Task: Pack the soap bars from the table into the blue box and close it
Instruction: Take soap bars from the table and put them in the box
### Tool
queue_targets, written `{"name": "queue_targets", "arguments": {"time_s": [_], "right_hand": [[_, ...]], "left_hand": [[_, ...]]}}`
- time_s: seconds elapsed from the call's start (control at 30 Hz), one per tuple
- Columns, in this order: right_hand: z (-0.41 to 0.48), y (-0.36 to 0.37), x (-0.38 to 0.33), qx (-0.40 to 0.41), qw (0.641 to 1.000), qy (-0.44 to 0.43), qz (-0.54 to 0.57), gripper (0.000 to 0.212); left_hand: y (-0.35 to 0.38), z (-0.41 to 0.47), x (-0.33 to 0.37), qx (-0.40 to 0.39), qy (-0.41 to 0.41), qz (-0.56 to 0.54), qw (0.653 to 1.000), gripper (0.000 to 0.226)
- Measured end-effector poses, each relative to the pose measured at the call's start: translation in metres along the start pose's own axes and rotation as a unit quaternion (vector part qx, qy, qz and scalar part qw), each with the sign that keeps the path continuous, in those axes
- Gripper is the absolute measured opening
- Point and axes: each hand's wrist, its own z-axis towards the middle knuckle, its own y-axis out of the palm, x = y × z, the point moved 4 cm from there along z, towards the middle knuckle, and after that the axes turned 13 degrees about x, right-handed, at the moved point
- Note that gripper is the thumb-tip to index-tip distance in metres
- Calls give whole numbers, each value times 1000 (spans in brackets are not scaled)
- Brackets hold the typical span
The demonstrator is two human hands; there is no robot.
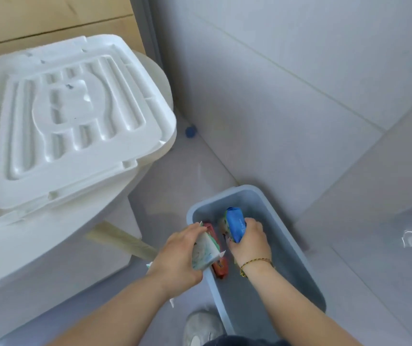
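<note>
The blue box [297,248] stands open on the floor at the lower middle. My left hand [177,255] grips a white and green wrapped soap bar [203,248] over the box's left rim. Inside the box, my right hand [248,239] is closed on a blue wrapped soap bar [235,223], with another patterned pack [223,226] pressed against it. A red-orange soap bar [218,264] lies on the box floor along the left wall, partly hidden by my left hand's bar.
A large white bin with a ribbed lid [75,116] fills the left side. Cardboard [50,16] leans behind it. A tan strip [122,240] lies on the floor beside the bin. A small blue object [190,131] sits by the wall. My shoe [202,328] is at the bottom edge.
</note>
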Motion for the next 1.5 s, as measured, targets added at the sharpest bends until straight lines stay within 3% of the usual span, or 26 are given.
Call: {"name": "queue_targets", "arguments": {"time_s": [0.2,0.53,0.83,0.93,1.0,1.07,1.1,1.17,1.23,1.33,1.43,1.5], "right_hand": [[10,43,6,-22,999,-8,-39,41],[4,69,16,-91,996,9,16,43],[3,63,15,-147,988,46,-8,44],[-7,31,1,-69,987,90,114,48],[-19,8,-12,-81,944,125,296,33],[-33,-9,-23,-147,890,108,417,15],[-38,-16,-28,-172,891,72,415,12],[-43,-23,-34,-174,918,12,357,29],[-44,-26,-35,-140,947,-5,291,41],[-36,-28,-32,-68,978,-21,196,39],[-16,-30,-17,-3,996,-39,77,40],[-2,-24,-3,-17,1000,-11,4,43]], "left_hand": [[2,14,-3,29,2,-24,999,76],[-2,19,-6,42,-47,-83,995,81],[-17,18,0,70,-109,-224,966,84],[-22,24,6,93,-160,-322,928,84],[-19,28,8,98,-203,-394,891,84],[-14,31,12,97,-219,-442,864,85],[-10,31,14,94,-222,-457,856,85],[-3,32,18,85,-227,-480,843,84],[6,30,24,70,-228,-493,837,83],[12,28,28,54,-222,-494,839,80],[8,29,21,78,-203,-395,892,69],[7,27,6,105,-188,-271,938,62]]}}
